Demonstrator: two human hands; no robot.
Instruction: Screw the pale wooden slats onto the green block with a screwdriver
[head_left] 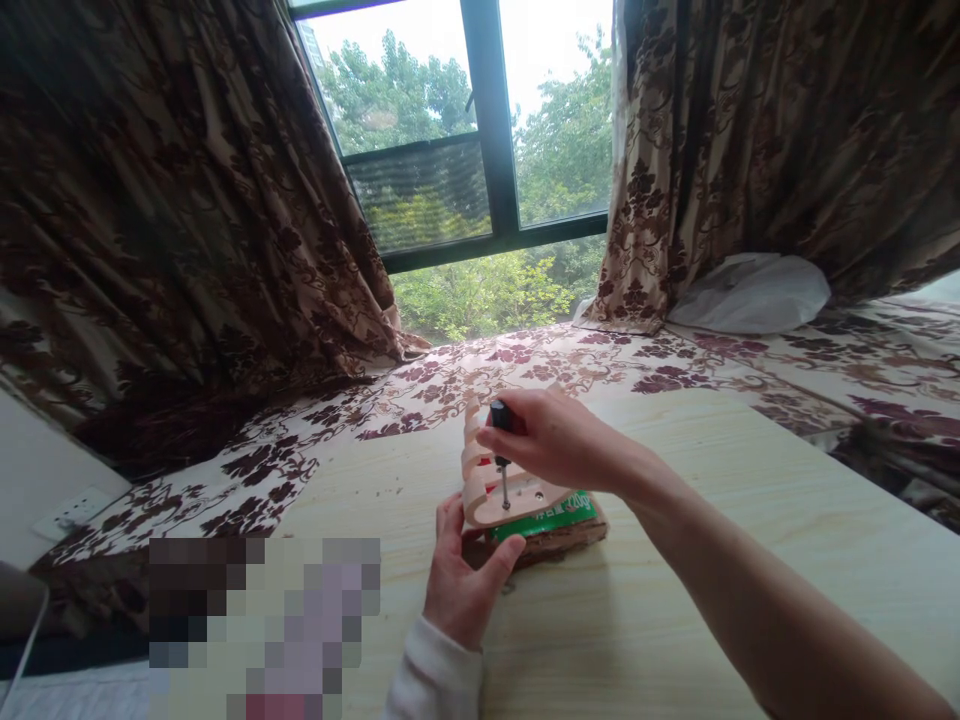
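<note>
My right hand [536, 432] is wrapped around the black handle of a screwdriver [500, 430], which stands nearly upright. Its metal shaft points down onto a pale wooden piece [487, 512] with wavy, curved cut-outs along its left side. A small screw or hole [539, 496] shows in the wood right of the shaft. Under the wood lies a green and brown packet [574, 515] with white print. With my left hand [469, 575] I grip the near left corner, fingers at the wood's left side and thumb against the packet's front. Red bits show behind the screwdriver.
All this rests on a pale wood-grain board [360, 500]. Flowered cloth [525, 365] spreads beyond it toward a window [487, 120] between patterned curtains [187, 180]. At the back right lies a white plastic bag [754, 292]. A blurred-out patch covers the lower left.
</note>
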